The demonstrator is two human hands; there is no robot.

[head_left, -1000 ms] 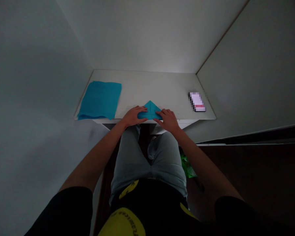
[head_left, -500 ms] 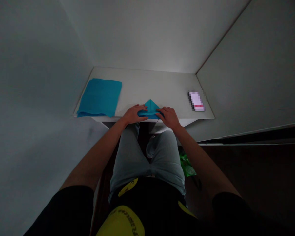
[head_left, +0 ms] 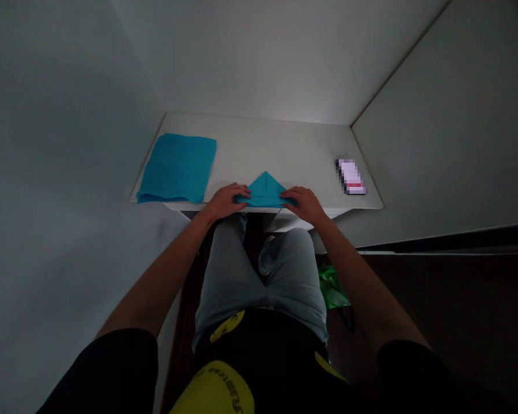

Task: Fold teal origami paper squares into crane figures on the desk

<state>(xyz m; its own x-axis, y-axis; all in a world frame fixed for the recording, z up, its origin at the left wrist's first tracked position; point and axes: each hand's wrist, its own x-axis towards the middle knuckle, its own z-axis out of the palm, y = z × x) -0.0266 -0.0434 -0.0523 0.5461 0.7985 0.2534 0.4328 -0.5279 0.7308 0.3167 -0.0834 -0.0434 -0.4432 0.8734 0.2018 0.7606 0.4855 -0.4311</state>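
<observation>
A blue sheet folded into a triangle [head_left: 266, 188] lies at the near edge of the white desk [head_left: 280, 149], its tip pointing away from me. My left hand [head_left: 225, 200] presses on the triangle's lower left corner with fingers curled onto the paper. My right hand [head_left: 305, 203] does the same on the lower right corner. Both hands pinch the bottom strip of the paper against the desk.
A stack of flat blue sheets [head_left: 176, 168] lies at the desk's left end. A phone [head_left: 351, 176] rests near the right end. White walls close in on three sides. My knees sit under the desk edge, with something green [head_left: 332, 290] on the floor.
My hands have slid outward along the bottom edge of the folded triangle, so more of the blue paper shows between them. The view has shifted slightly.
</observation>
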